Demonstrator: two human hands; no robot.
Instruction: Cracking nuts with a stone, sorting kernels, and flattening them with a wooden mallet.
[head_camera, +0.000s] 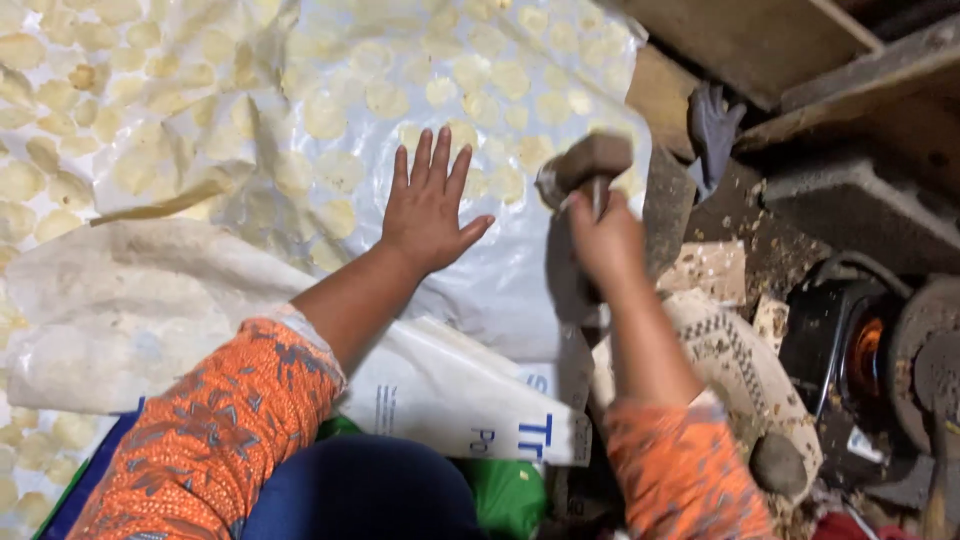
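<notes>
My left hand (428, 205) lies flat, fingers spread, on a clear plastic sheet (520, 270) that covers several pale yellow round discs (385, 98). My right hand (603, 240) is raised just to the right of it, closed around the metal handle of a hammer-like tool with a blocky brown head (590, 162). The tool head hangs above the sheet's right edge. Both sleeves are orange patterned fabric.
More pale discs (60, 110) lie on white sheeting at the left. A white printed sack (450, 395) lies under my forearms. To the right are wooden planks (760, 40), a grey glove (712, 125), debris and a dark round stove with an orange glow (865, 345).
</notes>
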